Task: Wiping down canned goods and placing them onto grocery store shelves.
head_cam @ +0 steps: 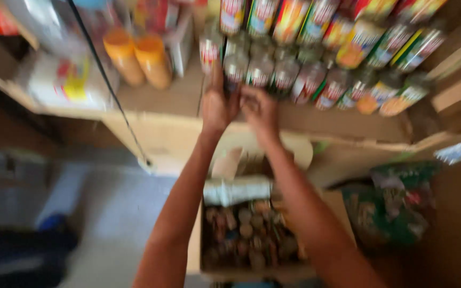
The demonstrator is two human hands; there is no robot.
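Where hands (pixel 238 106) meet: red-labelled jars (pixel 273 74) (blurred).

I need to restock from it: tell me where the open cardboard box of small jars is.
In the head view, the cardboard box sits low at centre, below the wooden shelf, between the person's forearms, with a green bag to its right.

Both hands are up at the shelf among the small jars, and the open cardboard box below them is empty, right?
Not quite. The head view shows the left hand and right hand up at the shelf among the small jars, but the cardboard box below them is not empty: it holds many small jars, seen from their lids.
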